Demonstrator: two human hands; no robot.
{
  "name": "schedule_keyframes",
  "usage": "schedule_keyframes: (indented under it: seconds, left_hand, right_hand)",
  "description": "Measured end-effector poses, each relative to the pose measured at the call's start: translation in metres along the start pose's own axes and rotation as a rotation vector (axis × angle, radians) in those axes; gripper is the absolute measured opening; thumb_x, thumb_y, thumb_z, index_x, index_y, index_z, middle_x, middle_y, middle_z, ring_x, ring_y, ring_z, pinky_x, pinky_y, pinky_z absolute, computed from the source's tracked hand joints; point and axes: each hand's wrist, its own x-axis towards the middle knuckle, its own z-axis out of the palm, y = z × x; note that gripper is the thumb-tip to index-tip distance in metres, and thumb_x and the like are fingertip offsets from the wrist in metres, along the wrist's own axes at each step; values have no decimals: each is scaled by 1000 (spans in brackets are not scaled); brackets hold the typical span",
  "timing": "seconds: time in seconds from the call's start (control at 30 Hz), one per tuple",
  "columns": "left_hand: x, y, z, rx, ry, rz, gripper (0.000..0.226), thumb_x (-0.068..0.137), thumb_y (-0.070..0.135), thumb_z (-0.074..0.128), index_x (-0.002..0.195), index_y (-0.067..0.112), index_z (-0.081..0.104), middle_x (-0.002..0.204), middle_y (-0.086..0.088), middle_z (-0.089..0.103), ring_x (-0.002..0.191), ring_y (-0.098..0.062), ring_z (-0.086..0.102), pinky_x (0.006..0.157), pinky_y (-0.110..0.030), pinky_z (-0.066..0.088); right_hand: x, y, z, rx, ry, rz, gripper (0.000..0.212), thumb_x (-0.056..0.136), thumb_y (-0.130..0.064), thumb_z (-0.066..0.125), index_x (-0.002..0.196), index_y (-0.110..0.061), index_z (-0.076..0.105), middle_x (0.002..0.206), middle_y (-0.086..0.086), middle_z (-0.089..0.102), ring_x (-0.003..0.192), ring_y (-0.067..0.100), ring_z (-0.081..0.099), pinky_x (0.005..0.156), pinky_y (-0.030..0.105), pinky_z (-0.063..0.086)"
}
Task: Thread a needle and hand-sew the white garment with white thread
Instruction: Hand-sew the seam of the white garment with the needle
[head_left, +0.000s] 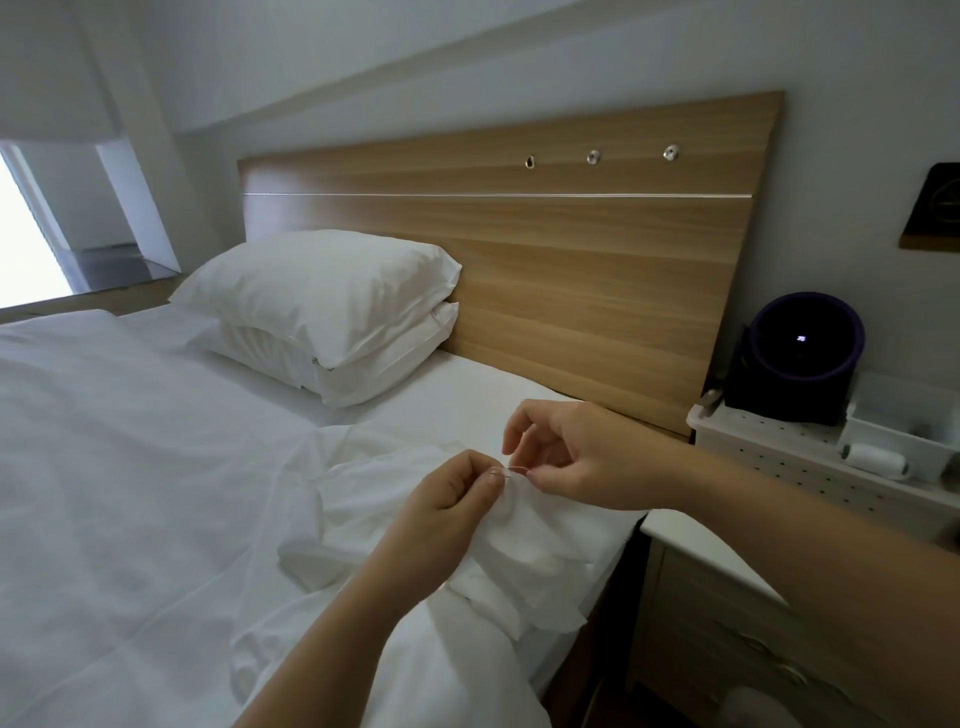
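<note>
- The garment (524, 566) lies bunched on the near edge of the bed (130, 467). Most of it trails below and toward the wearer from the fingers, so its weight rests on the mattress and not on the stitch.
- The left hand (452, 501) has its fingers curled inward, with the thumb and forefinger pinching a raised fold of the garment. This hold appears intended to keep the cloth taut and lifted where the point enters.
- The needle (511, 471) spans the short gap between the two sets of fingertips and lies roughly level. One end meets the left thumb tip and the other is in the right-hand pinch.
- The right hand (576, 457) grips the needle between thumb and forefinger. The remaining fingers fan upward, probably to stay clear of the cloth.
- The thread is too fine to make out, so it cannot be told whether the needle is threaded.
- Judged step: a stitch is being passed through the pinched fold.
- A spool of thread (875, 460) lies well to the right of the fingers, on a white tray (769, 441) beside the bed. It is within reach for re-threading.
- Two stacked pillows (322, 301) sit beyond the left fingers, against the headboard (571, 249).
</note>
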Motion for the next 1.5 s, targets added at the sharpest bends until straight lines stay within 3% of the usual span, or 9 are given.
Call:
schedule_keyframes:
  seconds: [0.3,0.57,0.73,0.8,0.9,1.0,1.07,1.27,1.5]
  left_hand:
    - [2,1,4,-142,-11,-117,17,94,27,58,81,23,69,82,-1,67,83,-17,60,81,-39,47]
    - [11,0,-5,-284,91,-363,28,97,11,52,71,12,63,63,0,64,61,-13,58,62,-27,46]
    - [14,6,-6,-279,129,-419,22,97,8,51,79,7,63,69,-7,64,65,-18,59,60,-28,49]
    - [15,7,-5,-268,148,-435,21,97,8,51,82,5,65,74,-10,66,70,-21,61,64,-30,50]
    - [12,11,-5,-246,157,-442,20,97,7,51,85,4,67,81,-14,68,76,-26,63,72,-34,52]
    - [10,12,-6,-220,168,-444,20,96,6,51,86,2,67,88,-19,68,81,-30,63,81,-39,51]
    - [10,9,-7,-211,176,-450,20,96,6,51,85,0,67,86,-20,67,81,-31,63,79,-38,52]
    - [11,-4,-11,-203,232,-519,16,94,5,51,82,1,61,88,-20,58,84,-30,54,75,-35,42]
    - [9,-35,-22,-211,302,-589,10,93,-1,49,86,-5,56,84,-20,50,72,-28,48,65,-32,38]
  right_hand:
    - [-1,5,19,-40,233,-121,3,83,-20,73,86,-18,72,84,-4,70,74,9,65,73,34,54]
    - [-14,-4,-26,605,497,298,11,92,-15,60,82,-19,60,96,2,67,62,7,60,51,14,40]
    - [-23,-22,-61,1382,737,283,12,103,-8,37,94,-6,45,81,15,66,70,30,71,54,33,59]
    - [-28,-28,-67,1099,851,259,10,103,-11,38,101,-6,47,83,12,66,78,18,69,69,29,59]
    - [-40,-29,-71,132,945,105,8,100,-13,44,96,-11,50,82,2,68,58,-5,58,59,10,46]
    - [-48,-22,-72,-507,907,49,6,94,-9,56,88,-9,55,92,9,68,115,24,59,104,50,38]
    - [-52,-18,-74,-842,914,105,8,87,-9,65,83,-9,58,98,23,67,124,39,51,105,71,19]
    - [-75,-29,-90,-1184,973,18,16,78,-3,72,75,-10,58,57,2,58,75,26,63,104,74,15]
    - [-85,-51,-94,-1267,1031,-21,14,87,-5,63,78,-11,54,68,10,69,117,31,60,102,74,6]
